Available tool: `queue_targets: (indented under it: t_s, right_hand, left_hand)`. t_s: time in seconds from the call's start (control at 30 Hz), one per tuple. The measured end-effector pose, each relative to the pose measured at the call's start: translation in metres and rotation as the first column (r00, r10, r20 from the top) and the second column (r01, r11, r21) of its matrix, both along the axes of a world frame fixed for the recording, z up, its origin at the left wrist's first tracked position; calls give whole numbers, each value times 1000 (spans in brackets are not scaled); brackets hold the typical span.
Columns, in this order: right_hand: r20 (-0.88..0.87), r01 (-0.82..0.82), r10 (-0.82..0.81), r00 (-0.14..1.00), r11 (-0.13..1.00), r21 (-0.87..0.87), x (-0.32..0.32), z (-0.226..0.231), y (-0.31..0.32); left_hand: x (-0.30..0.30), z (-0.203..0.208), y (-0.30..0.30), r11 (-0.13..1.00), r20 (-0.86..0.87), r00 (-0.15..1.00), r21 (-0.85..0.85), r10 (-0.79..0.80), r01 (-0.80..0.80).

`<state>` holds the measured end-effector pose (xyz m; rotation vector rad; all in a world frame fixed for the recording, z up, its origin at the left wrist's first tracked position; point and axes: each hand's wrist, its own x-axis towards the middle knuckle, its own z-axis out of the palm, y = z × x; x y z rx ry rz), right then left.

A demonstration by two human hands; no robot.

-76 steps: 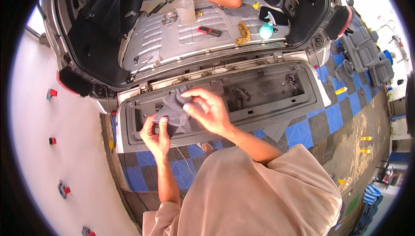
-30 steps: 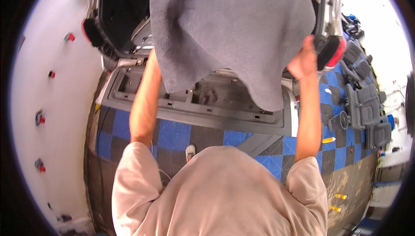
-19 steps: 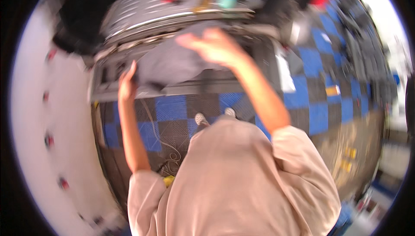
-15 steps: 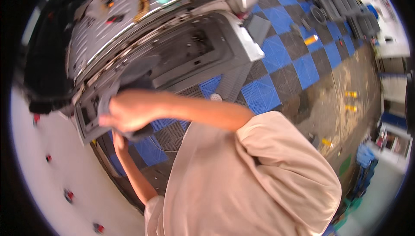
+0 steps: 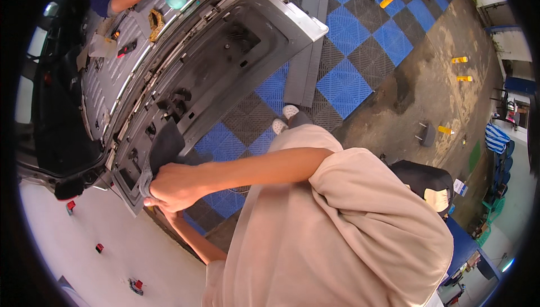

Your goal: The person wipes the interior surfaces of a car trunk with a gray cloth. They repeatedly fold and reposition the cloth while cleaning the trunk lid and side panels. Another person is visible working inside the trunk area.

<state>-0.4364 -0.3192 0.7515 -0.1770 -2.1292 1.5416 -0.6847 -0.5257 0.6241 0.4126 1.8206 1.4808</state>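
While one right hand (image 5: 174,186) grips one grey cloth (image 5: 164,145), two shoes (image 5: 286,118) show.

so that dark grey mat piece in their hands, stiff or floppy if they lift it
Probably floppy: the dark grey mat bends where the right hand bunches its lower edge. It likely weighs little, since the fingers pinch it without strain. Its felt-like surface looks unlikely to slip. The left hand is mostly hidden beneath the right.
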Motion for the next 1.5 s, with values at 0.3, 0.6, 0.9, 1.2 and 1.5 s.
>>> queue_targets:
  t_s: [0.3,0.6,0.9,1.2,1.5]
  right_hand:
    - [68,-16,13,998,999,35,2,14,-4]
    - [132,-4,3,991,1000,9,22,18,5]
    - [233,7,11,972,997,-75,61,12,30]
    - [437,418,-386,812,908,25,157,-12,145]
    - [36,126,-127,991,829,-545,169,67,311]
  left_hand:
    - [-61,19,-19,998,-14,999,45,-36,36]
    - [-53,17,-5,991,15,1000,134,16,-18]
    - [-65,9,-9,962,46,994,251,102,-110]
    - [-10,64,43,936,-108,994,346,-20,57]
    - [64,195,165,891,-330,922,453,203,-34]
